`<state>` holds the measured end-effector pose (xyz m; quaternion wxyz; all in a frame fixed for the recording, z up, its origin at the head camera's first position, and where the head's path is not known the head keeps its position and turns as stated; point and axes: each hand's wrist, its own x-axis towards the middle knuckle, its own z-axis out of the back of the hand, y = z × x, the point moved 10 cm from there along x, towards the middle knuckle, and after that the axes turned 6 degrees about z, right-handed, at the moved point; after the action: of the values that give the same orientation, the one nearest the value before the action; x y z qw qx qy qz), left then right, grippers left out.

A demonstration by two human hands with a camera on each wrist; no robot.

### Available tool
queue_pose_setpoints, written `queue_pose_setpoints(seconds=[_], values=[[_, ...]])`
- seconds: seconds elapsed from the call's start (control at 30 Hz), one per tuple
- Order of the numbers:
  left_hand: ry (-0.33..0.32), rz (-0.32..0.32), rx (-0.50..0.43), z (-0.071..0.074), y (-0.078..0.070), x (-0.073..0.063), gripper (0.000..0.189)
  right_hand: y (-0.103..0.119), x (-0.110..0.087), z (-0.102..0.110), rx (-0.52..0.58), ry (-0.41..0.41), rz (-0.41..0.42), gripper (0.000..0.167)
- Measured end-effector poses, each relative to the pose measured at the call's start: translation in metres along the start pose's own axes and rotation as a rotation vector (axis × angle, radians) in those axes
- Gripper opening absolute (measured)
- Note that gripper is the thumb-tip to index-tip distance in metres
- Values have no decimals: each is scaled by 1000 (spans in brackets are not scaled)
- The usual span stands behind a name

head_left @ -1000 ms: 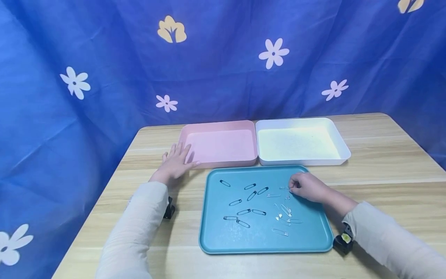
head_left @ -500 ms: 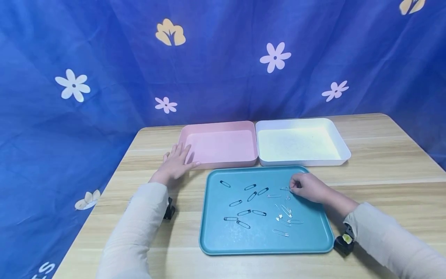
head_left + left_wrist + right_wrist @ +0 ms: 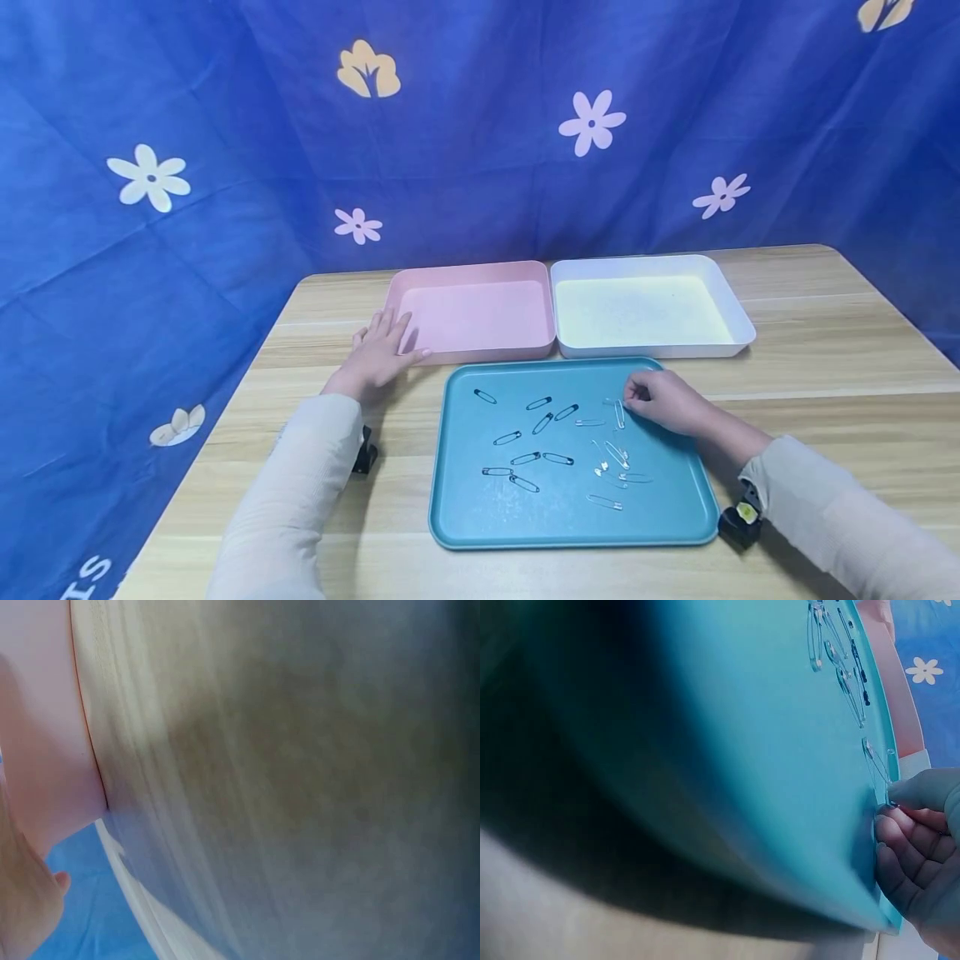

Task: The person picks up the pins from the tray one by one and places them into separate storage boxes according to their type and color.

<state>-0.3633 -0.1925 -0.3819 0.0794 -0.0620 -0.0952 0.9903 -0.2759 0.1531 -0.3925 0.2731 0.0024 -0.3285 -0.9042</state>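
In the head view my right hand (image 3: 658, 402) is over the blue tray's (image 3: 573, 537) far right part. It pinches a silver safety pin (image 3: 619, 414) between thumb and fingertips. From the right wrist the same safety pin (image 3: 877, 766) points away from the thumb, the other fingers curled below. More silver safety pins (image 3: 617, 454) lie on the tray's right half, some overlapping. Several black safety pins (image 3: 525, 457) are spread over its left half. My left hand (image 3: 378, 354) has its fingers spread on the near left corner of the pink tray (image 3: 480, 354).
A white tray (image 3: 652, 351) stands right of the pink one, their sides close together. Both are behind the blue tray on the wooden table (image 3: 825, 333). A blue curtain (image 3: 480, 133) with flowers hangs behind the table.
A silver safety pin at my right fingertips has turned to point toward the tray's near side; my right hand has barely shifted. My left hand stays at the pink tray.
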Motion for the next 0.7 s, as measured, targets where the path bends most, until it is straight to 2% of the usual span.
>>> queue_pose_setpoints(seconds=[0.27,0.7], values=[[-4,-4,4,0,-1,-1,88,0,-1,2,11,-25,1,10],[-14,-12,0,0,-2,-2,87,-10,-2,3,87,-55,-63,7]])
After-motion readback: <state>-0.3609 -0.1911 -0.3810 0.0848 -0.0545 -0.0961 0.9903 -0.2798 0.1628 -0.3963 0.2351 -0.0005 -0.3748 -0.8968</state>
